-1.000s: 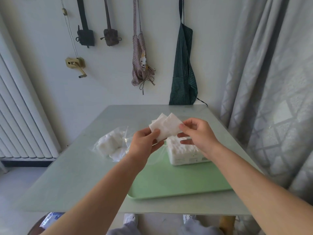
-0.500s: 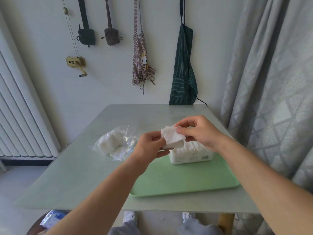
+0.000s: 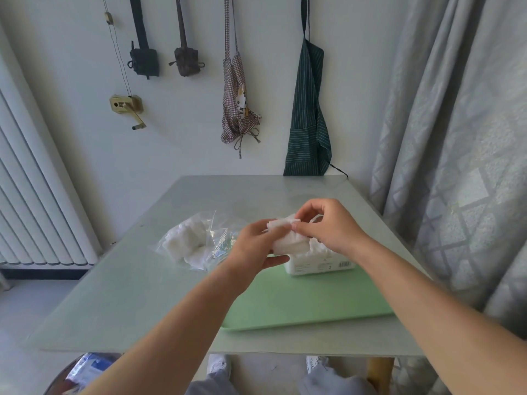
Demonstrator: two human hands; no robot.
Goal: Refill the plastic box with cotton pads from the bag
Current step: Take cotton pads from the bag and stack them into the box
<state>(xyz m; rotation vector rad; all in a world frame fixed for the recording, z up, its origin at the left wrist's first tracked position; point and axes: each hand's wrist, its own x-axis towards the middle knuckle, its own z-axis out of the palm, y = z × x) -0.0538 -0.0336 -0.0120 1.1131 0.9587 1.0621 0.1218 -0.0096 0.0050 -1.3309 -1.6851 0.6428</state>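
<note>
Now, on the left part of the tabletop (image 3: 119, 295), the clear bag (image 3: 196, 240) with white cotton pads inside is lying open. Just beside it, a small stack of cotton pads (image 3: 288, 240) is being held by the left hand (image 3: 256, 246), with the fingers closed under and around it. The top of the same stack is being pinched by the right hand (image 3: 328, 226), thumb against fingertips. Directly below and behind the hands, the plastic box (image 3: 322, 260) is standing on the green tray (image 3: 299, 303), already filled with pads.
</note>
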